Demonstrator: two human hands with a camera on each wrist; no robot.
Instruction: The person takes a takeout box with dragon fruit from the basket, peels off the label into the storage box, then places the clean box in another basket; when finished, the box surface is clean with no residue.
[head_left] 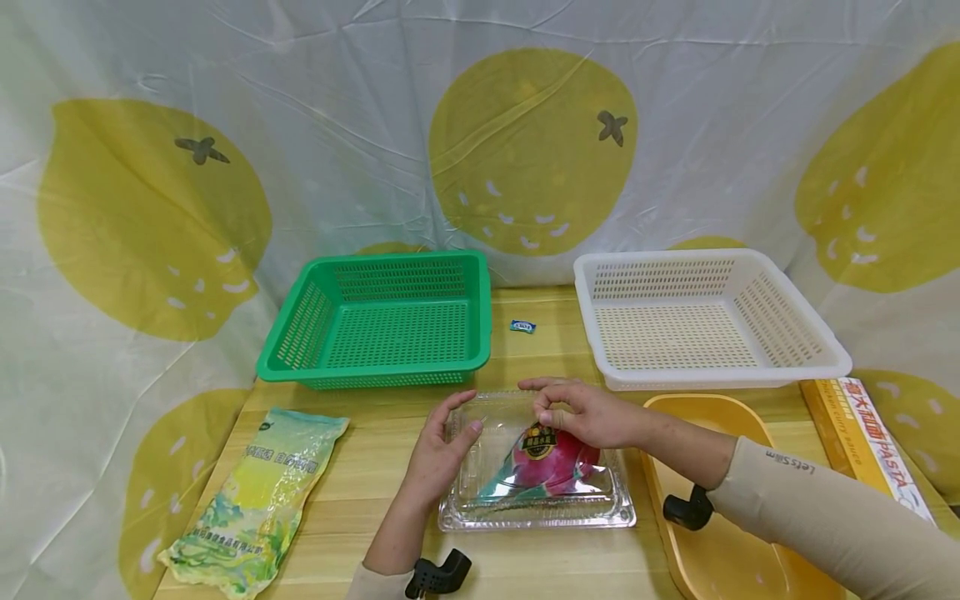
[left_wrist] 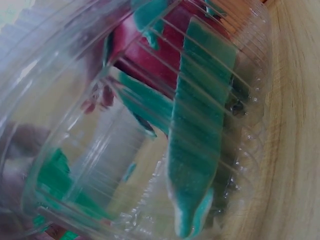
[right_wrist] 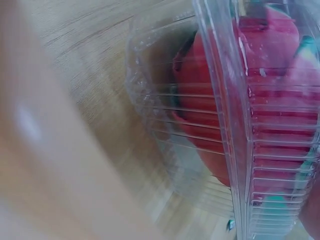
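Note:
A clear plastic clamshell box [head_left: 491,518] lies in front of me with its lid down. Inside is a pink-red dragon fruit [head_left: 558,467] with green scales; its scales [left_wrist: 200,125] show large through the ribbed wall in the left wrist view. A black and gold round label [head_left: 538,442] sits over the fruit. My left hand [head_left: 438,458] rests at the box's left side, thumb and forefinger spread and fairly straight. Above the label, my right hand [head_left: 588,414] has bent fingers and its thumb near the label's top edge; whether they pinch anything is unclear.
Behind the box stand a green basket [head_left: 375,377] and a white basket [head_left: 720,377], with a small blue wrapped packet [head_left: 522,326] between them. A green-yellow pouch [head_left: 258,500] lies left. On the right are a yellow-orange tray [head_left: 671,533] and a pasta box [head_left: 862,433].

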